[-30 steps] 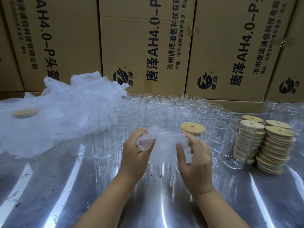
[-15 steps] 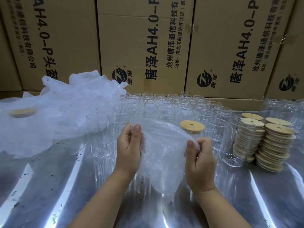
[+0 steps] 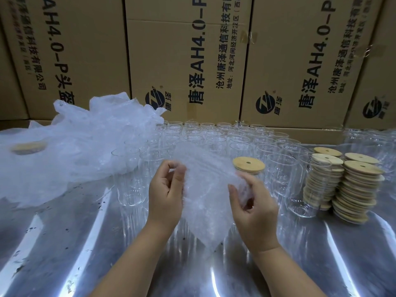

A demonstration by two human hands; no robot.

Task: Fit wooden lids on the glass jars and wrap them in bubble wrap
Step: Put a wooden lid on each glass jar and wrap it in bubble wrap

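Hands: The left hand (image 3: 166,189) pinches the left edge of a bubble wrap sheet (image 3: 205,185) between thumb and curled fingers. The right hand (image 3: 255,209) grips the sheet's right edge, fingers curled round it.
Sheet: It is held up between the two hands above the metal table (image 3: 64,243), and its lower corner hangs to a point near the shiny top.
Lidded jar: Just behind the right hand stands a glass jar with a wooden lid (image 3: 248,165) fitted on it, a small hole at the lid's centre. Most of its body is hidden by the hand and the sheet.
Open jars: Rows of open glass jars (image 3: 214,136) stand upright behind the sheet, reaching back to the boxes.
Spare lids: Stacks of wooden lids (image 3: 355,189) stand at the right, just beside the jars.
Loose wrap: A heap of bubble wrap (image 3: 75,146) lies at the left, with a round wooden disc (image 3: 27,147) showing blurred through it.
Backdrop: A wall of cardboard boxes (image 3: 188,61) printed "AH4.0-P" stands behind the table.
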